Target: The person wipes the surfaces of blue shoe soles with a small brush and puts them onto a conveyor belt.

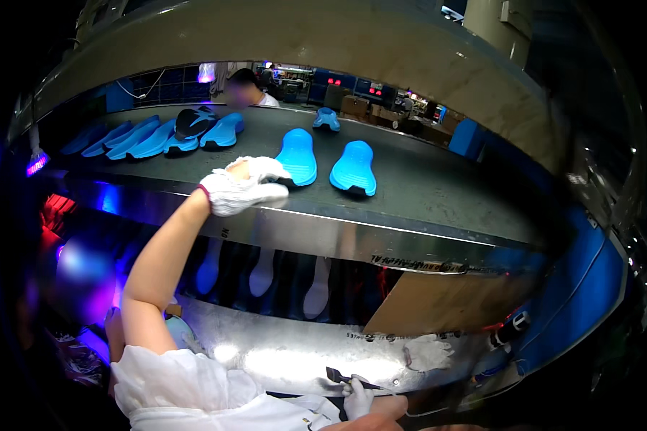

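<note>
Blue soles lie upside down on a dark conveyor belt (424, 179) that runs across the far half of the view. The person's left hand (243, 188), in a white glove, reaches up and over the belt's steel front edge (352, 241). Its grip looks loosely curled, and it touches the near end of one blue sole (297, 156); whether the fingers actually clasp that sole cannot be told. A second sole (354, 167) lies just to the right of it, apart from the hand. A third, smaller-looking one (326, 118) sits farther back on the belt. At the far left, a row of soles (133, 138) overlaps in a fan, with a black-topped piece (192, 122) among them.

The right hand (357, 397), also gloved in white, is low at the near edge, its grip closed around the handle of a small dark brush (341, 376). It rests against a shiny metal surface (280, 352). Below the belt, pale soles (262, 273) stand upright in a dim rack. Another person (246, 87) stands beyond the belt at the far side.
</note>
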A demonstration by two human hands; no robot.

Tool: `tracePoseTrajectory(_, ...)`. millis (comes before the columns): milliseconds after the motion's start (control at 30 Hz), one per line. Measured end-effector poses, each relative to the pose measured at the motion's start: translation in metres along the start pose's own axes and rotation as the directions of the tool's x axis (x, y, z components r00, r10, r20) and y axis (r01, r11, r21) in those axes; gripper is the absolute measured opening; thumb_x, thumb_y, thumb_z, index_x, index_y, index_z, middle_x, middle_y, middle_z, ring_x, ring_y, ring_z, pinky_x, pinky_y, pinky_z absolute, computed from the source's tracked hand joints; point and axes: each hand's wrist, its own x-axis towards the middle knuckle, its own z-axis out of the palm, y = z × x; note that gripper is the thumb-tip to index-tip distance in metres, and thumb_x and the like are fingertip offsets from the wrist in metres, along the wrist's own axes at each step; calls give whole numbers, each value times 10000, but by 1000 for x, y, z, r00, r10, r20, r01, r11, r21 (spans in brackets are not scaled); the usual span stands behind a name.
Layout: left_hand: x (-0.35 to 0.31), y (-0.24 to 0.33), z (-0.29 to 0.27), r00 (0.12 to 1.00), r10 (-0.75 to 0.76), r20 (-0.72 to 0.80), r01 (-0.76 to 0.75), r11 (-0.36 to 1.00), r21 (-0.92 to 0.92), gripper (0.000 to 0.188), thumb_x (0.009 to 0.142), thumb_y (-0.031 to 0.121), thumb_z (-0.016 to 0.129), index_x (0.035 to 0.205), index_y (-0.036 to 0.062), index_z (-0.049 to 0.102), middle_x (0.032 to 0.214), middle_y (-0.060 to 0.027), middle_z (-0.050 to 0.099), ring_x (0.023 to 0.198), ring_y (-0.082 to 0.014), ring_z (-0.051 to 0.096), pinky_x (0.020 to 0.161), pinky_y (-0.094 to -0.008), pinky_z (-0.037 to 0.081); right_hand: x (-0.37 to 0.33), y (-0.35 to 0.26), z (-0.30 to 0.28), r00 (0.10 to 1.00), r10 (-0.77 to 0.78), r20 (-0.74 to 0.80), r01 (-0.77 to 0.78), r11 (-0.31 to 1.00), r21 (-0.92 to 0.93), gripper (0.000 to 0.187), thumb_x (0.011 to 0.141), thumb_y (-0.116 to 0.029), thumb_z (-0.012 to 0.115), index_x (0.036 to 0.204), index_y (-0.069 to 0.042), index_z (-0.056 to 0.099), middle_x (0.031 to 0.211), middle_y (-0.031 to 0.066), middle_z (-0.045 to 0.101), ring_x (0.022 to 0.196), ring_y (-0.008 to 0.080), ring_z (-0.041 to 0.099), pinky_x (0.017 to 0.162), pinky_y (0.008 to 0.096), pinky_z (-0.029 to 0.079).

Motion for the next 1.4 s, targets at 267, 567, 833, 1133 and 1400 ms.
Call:
tracePoseTrajectory(267, 1, 15, 15, 926, -282, -252, 190, 923, -335, 232, 855, 196, 535, 915, -5, 633, 930, -170, 632, 864, -326, 598, 787, -367, 465, -5, -9, 1, 1000, -22, -2, 22, 1000, 18, 241, 853, -69, 595, 1065, 41, 560, 802, 126, 620, 592, 143, 561, 487, 230, 437)
tracePoseTrajectory(567, -14, 9, 8, 894, -342, -290, 261, 923, -283, 193, 802, 165, 578, 854, -13, 634, 915, -171, 613, 873, -297, 589, 781, -363, 458, -11, -8, 15, 999, 43, -23, -42, 999, 16, 191, 847, -47, 583, 1010, 52, 585, 760, 77, 578, 582, 120, 527, 489, 219, 409)
tracePoseTrajectory(833, -4, 14, 4, 857, -427, -289, 386, 903, -190, 229, 764, 216, 562, 792, -9, 597, 779, -195, 600, 762, -337, 598, 697, -392, 472, -8, -6, 14, 998, 64, -29, -63, 998, 25, 211, 845, -42, 585, 1029, 56, 558, 788, 97, 583, 573, 119, 516, 470, 217, 401)
tracePoseTrajectory(1133, -10, 10, 0, 893, -435, -120, 393, 881, -264, 333, 771, 250, 636, 972, -16, 631, 979, -153, 630, 958, -255, 583, 861, -341, 451, -14, -7, 19, 997, 62, -40, -63, 998, -25, 232, 858, -57, 573, 1051, 72, 564, 790, 90, 577, 583, 118, 526, 487, 214, 396)
tracePoseTrajectory(1400, -12, -1, 5, 881, -441, -170, 323, 825, -463, 280, 763, 268, 630, 864, 7, 645, 826, -123, 634, 769, -218, 602, 717, -313, 477, -18, -8, 21, 998, 54, -25, -54, 999, -4, 285, 838, -74, 609, 1084, 60, 553, 811, 109, 591, 580, 123, 508, 481, 220, 395)
